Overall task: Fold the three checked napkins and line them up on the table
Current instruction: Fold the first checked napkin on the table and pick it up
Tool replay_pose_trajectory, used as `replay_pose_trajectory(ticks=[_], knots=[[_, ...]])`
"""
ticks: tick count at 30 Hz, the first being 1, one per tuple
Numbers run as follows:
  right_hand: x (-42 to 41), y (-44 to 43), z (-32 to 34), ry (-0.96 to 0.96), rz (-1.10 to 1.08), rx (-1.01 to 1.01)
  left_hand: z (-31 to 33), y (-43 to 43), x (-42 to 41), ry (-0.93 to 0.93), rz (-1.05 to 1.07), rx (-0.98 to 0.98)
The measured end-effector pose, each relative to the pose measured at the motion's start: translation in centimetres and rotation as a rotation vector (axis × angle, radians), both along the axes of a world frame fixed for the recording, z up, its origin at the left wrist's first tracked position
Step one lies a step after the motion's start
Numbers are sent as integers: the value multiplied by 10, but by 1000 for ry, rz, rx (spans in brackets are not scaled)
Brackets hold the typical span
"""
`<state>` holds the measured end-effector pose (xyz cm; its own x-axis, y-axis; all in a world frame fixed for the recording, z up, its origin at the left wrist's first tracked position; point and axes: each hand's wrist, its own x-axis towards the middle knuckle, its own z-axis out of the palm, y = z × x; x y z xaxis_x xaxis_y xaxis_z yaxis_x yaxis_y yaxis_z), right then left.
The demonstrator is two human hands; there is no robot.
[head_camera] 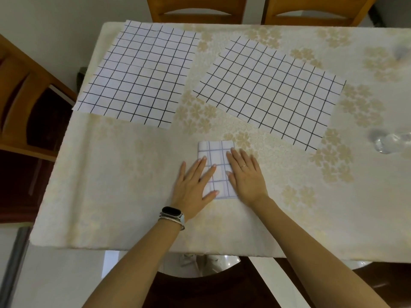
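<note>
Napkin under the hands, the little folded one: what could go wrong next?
1. The folded napkin is only pressed flat by the left hand and right hand; once they lift, it might spring open.
2. The left unfolded napkin reaches the table edge, so a tug could slide it off.
3. A blurry clear glass thing sits near the right unfolded napkin; pulling that napkin might knock it.
</note>
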<state>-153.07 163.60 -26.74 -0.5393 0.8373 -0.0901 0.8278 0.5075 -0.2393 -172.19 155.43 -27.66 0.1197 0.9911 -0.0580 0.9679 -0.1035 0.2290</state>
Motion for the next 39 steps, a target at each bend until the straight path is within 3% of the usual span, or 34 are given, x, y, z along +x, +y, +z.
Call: replay_pose_trajectory(ticks=[10,15,21,24,28,30,33,39], knots=[[5,-1,-4,-66,23,-6,1,43,-21,70,24,-52],[4,-1,-1,-29,21,-41,5,42,-20,17,44,-83],[1,-6,16,368,-174,-101,23,23,-8,-387,399,101],[-3,-11,20,541,-327,-287,30,16,5,-613,643,38],[-8,-14,20,562,-420,-370,41,24,21,-841,785,-151],[-8,-14,23,571,-431,-378,46,28,26,-817,775,-215],[-7,-13,28,583,-482,-410,46,32,31,-817,760,-252],[-1,-14,41,693,-606,-528,57,33,40,-1105,857,-260]])
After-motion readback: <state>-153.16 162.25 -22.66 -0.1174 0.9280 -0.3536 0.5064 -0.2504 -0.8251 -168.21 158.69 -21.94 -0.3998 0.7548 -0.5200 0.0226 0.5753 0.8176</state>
